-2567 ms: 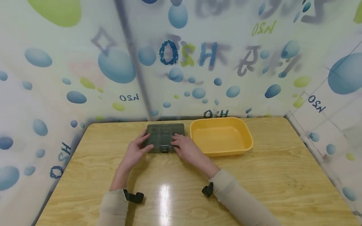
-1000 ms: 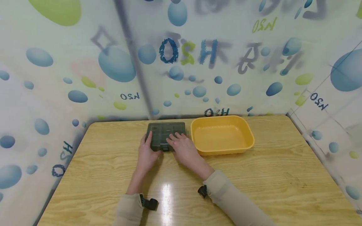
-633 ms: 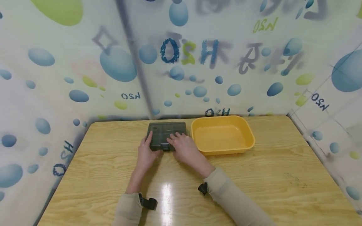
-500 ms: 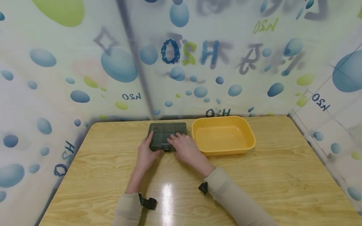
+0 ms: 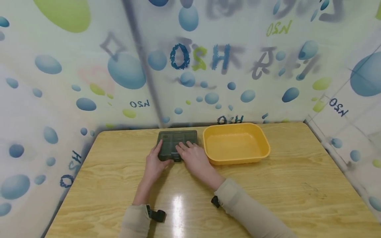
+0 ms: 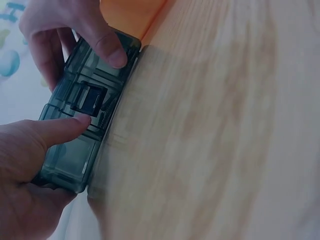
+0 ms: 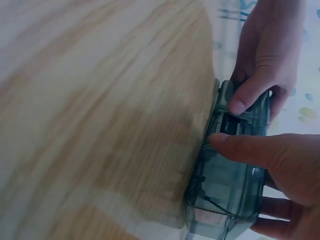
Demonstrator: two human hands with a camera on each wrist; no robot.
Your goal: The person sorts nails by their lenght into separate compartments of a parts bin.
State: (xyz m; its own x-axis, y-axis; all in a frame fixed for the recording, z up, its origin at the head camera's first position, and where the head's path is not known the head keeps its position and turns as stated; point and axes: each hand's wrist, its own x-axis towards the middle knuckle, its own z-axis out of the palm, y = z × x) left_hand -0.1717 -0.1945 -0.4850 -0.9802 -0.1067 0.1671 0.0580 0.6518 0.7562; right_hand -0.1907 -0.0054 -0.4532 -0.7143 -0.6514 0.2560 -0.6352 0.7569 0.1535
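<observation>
1. Lying flat near the far edge of the table [image 5: 119, 172], left of its middle: smoky grey compartment box [image 5: 175, 145], lid down, dark latch [image 6: 89, 98] on the front wall.
2. Gripping the box's left end: left hand [image 5: 154, 163], fingers curled over the lid, thumb tip pressed to the front wall just beside the latch.
3. Gripping the box's right end: right hand [image 5: 193, 157], fingers spread on the lid, thumb on the front wall by the latch.
4. Standing just right of the box, close to the far edge: yellow tray [image 5: 262, 145], nothing visible inside.
5. Strapped at both wrists: black bands over beige sleeves.
</observation>
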